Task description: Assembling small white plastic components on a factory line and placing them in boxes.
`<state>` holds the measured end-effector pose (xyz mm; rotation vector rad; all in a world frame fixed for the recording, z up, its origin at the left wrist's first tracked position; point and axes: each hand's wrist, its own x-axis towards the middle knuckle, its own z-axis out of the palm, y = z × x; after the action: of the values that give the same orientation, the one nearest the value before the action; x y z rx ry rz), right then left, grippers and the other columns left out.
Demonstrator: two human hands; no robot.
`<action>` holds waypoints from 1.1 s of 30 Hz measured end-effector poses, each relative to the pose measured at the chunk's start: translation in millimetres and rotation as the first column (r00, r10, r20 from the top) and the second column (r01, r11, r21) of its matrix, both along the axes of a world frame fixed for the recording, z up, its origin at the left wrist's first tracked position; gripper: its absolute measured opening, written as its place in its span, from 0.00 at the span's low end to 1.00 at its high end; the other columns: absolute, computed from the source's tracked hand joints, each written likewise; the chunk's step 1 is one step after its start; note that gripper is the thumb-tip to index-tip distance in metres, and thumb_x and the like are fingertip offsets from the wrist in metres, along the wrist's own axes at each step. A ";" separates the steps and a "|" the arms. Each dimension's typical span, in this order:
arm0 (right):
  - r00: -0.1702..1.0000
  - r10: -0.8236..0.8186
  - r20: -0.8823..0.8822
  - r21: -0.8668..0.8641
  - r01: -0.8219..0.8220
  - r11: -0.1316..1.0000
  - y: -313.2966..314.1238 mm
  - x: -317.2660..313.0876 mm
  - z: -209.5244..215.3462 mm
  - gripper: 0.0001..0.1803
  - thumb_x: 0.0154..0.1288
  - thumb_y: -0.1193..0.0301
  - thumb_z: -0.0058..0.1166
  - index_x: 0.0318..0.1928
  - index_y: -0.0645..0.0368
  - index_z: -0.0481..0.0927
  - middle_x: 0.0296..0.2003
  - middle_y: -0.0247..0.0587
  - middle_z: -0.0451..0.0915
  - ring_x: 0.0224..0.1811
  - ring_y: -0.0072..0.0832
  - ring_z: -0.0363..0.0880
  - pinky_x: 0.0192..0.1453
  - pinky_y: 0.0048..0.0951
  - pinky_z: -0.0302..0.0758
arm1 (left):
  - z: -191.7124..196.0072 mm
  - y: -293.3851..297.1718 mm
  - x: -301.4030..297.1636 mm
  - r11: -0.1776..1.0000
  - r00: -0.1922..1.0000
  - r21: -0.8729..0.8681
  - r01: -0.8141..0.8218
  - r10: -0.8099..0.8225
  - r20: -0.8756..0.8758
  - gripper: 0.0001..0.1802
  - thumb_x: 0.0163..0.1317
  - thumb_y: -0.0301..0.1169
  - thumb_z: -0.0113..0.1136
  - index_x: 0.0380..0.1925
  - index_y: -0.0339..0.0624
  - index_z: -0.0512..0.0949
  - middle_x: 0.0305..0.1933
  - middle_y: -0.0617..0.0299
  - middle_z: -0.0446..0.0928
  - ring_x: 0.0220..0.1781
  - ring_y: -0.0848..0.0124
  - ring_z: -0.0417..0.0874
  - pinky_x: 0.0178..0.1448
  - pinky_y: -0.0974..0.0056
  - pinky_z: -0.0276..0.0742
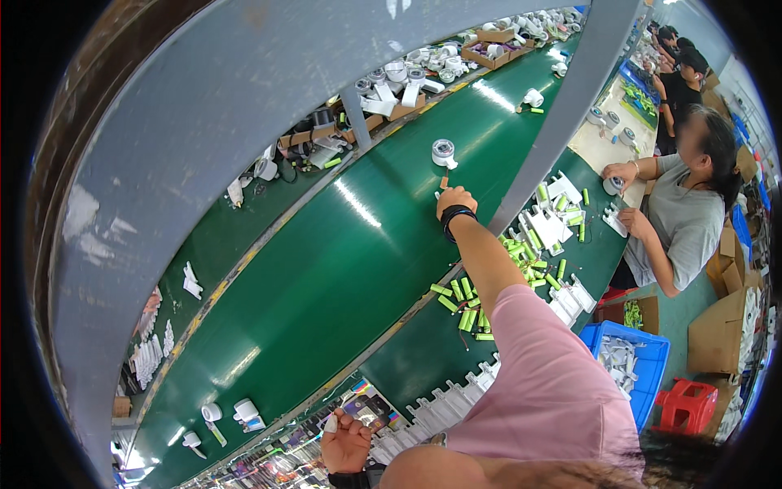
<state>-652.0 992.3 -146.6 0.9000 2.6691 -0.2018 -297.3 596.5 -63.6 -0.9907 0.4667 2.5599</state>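
My right arm stretches far over the green conveyor belt (326, 244). At its end my right hand (458, 201), with dark bands on the wrist, is closed, fingers bunched; what it pinches, if anything, is too small to make out. Just beyond its fingertips lies a white device with a round head (443, 152), a small orange-brown piece beside it. Near the belt's front edge my left hand (348, 444) is palm up, its fingers loosely curled and apart. A small white piece or cover (331, 424) shows at its thumb.
Green battery cells (466, 301) and white plastic housings (542, 228) are heaped right of my arm. A grey post (542, 151) rises beside the belt. A co-worker (688, 204) handles parts at right, near a blue bin (652, 359) and red stool (686, 405). White housings (432, 420) line the near edge.
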 end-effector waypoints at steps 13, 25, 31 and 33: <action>0.981 0.063 -0.185 -0.162 -0.093 0.982 -5.8 2.4 -7.4 0.23 0.57 0.66 0.53 0.52 0.62 0.72 0.48 0.51 0.78 0.51 0.41 0.79 0.55 0.39 0.75 | 2.7 4.4 0.2 1.000 0.999 -0.004 0.023 -0.023 -0.043 0.10 0.65 0.35 0.52 0.42 0.45 0.74 0.31 0.69 0.73 0.31 0.73 0.70 0.42 0.61 0.71; 0.865 -0.344 -0.366 -0.914 -0.264 0.307 -62.4 2.3 36.3 0.15 0.57 0.68 0.57 0.39 0.65 0.70 0.24 0.39 0.77 0.16 0.24 0.77 0.13 0.25 0.75 | 5.9 8.0 6.0 1.000 0.997 0.002 0.021 -0.020 -0.074 0.09 0.64 0.35 0.52 0.42 0.46 0.74 0.31 0.69 0.71 0.30 0.73 0.69 0.43 0.61 0.72; 0.941 -0.102 -0.321 -0.945 -0.326 -0.029 -104.0 75.7 95.7 0.18 0.57 0.66 0.57 0.41 0.66 0.69 0.25 0.40 0.76 0.16 0.23 0.77 0.13 0.23 0.74 | 5.5 6.7 15.9 0.999 0.994 -0.024 0.037 -0.040 -0.106 0.13 0.63 0.36 0.54 0.45 0.44 0.74 0.35 0.68 0.74 0.31 0.72 0.71 0.44 0.60 0.73; 0.930 0.108 -0.352 -0.931 -0.335 -0.148 -119.7 112.5 113.3 0.19 0.59 0.65 0.56 0.45 0.64 0.69 0.26 0.39 0.76 0.16 0.22 0.76 0.13 0.22 0.74 | 6.8 8.4 13.8 0.995 0.985 -0.080 0.066 -0.077 -0.153 0.15 0.64 0.38 0.53 0.48 0.43 0.73 0.38 0.66 0.76 0.35 0.71 0.73 0.47 0.58 0.73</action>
<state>-539.6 872.6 -33.3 -0.2088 1.6627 -1.9666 -283.5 604.9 -56.8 -0.7853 0.6330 2.5827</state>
